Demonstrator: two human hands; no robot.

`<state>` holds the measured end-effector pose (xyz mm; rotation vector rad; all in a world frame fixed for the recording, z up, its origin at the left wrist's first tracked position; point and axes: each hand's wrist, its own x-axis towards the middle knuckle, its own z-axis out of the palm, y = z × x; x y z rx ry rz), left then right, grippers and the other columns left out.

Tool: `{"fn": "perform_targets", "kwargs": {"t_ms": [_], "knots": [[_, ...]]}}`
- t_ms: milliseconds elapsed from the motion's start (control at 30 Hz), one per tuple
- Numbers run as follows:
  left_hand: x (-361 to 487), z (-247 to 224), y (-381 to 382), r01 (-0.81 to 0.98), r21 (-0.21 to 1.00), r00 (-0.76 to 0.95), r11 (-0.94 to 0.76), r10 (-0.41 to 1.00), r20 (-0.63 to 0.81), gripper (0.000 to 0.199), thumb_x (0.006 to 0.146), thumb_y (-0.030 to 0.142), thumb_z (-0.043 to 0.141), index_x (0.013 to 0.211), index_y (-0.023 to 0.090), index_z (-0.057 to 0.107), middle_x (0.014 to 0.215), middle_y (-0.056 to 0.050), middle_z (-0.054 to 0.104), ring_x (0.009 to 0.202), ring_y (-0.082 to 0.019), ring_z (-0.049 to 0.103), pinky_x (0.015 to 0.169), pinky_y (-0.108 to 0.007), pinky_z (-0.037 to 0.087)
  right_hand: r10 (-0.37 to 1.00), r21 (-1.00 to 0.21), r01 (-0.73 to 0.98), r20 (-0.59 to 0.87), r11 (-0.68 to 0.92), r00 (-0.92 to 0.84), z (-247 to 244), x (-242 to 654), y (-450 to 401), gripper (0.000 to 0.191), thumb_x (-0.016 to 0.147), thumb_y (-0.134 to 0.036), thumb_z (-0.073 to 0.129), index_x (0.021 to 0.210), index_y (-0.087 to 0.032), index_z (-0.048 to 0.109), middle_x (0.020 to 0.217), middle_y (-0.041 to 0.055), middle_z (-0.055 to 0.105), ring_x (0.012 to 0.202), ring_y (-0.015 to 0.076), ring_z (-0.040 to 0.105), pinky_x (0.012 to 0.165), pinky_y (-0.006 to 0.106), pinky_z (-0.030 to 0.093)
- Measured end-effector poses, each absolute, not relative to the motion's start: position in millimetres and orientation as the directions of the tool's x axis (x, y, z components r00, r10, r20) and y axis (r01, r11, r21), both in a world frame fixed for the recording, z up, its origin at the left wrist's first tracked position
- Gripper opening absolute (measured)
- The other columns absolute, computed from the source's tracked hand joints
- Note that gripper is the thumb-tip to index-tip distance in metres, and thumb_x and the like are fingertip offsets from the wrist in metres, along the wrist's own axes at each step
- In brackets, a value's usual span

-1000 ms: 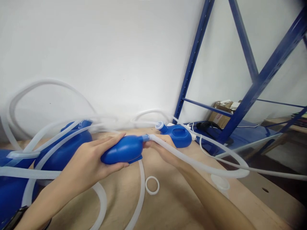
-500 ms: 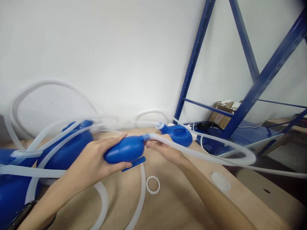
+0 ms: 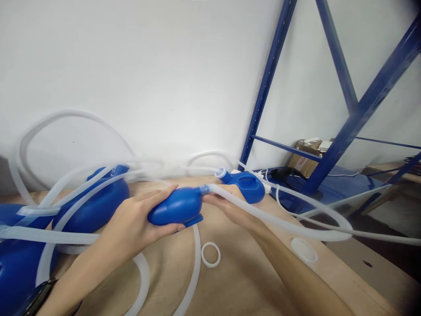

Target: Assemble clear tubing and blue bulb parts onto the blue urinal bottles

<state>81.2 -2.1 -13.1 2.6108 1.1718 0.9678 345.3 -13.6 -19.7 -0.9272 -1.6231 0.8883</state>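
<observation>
My left hand wraps around a blue bulb-shaped plastic piece held just above the wooden table. At the bulb's narrow neck, my right hand pinches the end of a white ribbed hose where it meets the neck. The hose loops away to the right and off the table's edge. A small blue flap sticks out under the bulb beside my left fingers.
Blue jugs tangled with white hoses lie at the left. Another blue container rests behind my right hand. A white ring and a white cap lie on the table. A blue steel rack stands at right.
Both hands and the bulb have shifted slightly to the right. The blue flap under the bulb has swung back closer to it. The hose loop has sagged a little lower at the right.
</observation>
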Motion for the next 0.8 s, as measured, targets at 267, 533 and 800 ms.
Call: {"fn": "perform_targets", "kwargs": {"t_ms": [267, 533, 800], "knots": [[80, -27, -1, 0.671, -0.016, 0.522, -0.741, 0.457, 0.721, 0.060, 0.099, 0.064, 0.057, 0.149, 0.031, 0.058, 0.138, -0.006, 0.073, 0.115, -0.029, 0.076, 0.092, -0.040, 0.063, 0.923, -0.930, 0.215, 0.226, 0.299, -0.311, -12, 362, -14, 0.033, 0.088, -0.050, 0.077, 0.087, -0.017, 0.081, 0.090, 0.0055, 0.079, 0.093, 0.0243, 0.074, 0.092, 0.042, 0.059], [84, -28, 0, 0.666, -0.107, 0.566, -0.738, 0.408, 0.716, 0.060, 0.102, 0.063, 0.054, 0.150, 0.027, 0.054, 0.136, -0.007, 0.074, 0.112, -0.027, 0.077, 0.086, -0.037, 0.062, 0.897, -0.971, 0.014, 0.216, 0.240, -0.384, -23, 367, -5, 0.033, 0.082, -0.050, 0.085, 0.082, -0.017, 0.079, 0.083, 0.0034, 0.075, 0.084, 0.0178, 0.069, 0.086, 0.035, 0.057], [87, -25, -1, 0.665, -0.413, 0.648, -0.622, 0.206, 0.733, 0.044, 0.104, 0.026, 0.061, 0.147, 0.018, 0.055, 0.130, -0.006, 0.076, 0.097, -0.024, 0.073, 0.053, -0.032, 0.047, 0.916, -0.958, -0.250, -0.026, -0.137, -0.400, -40, 359, 1, 0.038, 0.064, -0.046, 0.098, 0.069, -0.016, 0.074, 0.075, 0.0022, 0.074, 0.066, 0.0125, 0.065, 0.069, 0.028, 0.052]]}}
